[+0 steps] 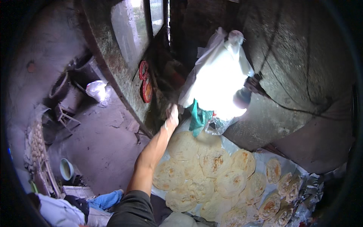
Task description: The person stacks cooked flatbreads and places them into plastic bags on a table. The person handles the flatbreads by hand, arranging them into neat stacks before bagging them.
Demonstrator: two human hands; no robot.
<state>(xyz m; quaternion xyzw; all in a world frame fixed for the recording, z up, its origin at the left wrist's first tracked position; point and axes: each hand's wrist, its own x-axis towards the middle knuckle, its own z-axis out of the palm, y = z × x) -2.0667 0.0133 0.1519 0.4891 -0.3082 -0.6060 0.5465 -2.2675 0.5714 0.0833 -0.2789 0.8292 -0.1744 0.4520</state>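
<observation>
My left hand (172, 114) reaches forward past the far left corner of a table lined with plastic sheet, close to the lower edge of a white plastic bag (207, 76). Its fingers are blurred against the dark, so I cannot tell whether they touch or hold anything. Many round, browned flatbreads (215, 163) lie spread and overlapping on the sheet below the hand. A green plastic bag (197, 119) hangs at the foot of the brightly lit white bag. My right hand is out of view.
A dark light bulb (242, 98) hangs on a cable before the wall. Red-framed round items (146, 85) hang beside a window. On the left are a small wooden stool (64, 115), a light bowl (66, 169), large containers and a person in blue trousers (106, 200). Crumpled foil (312, 190) lies right.
</observation>
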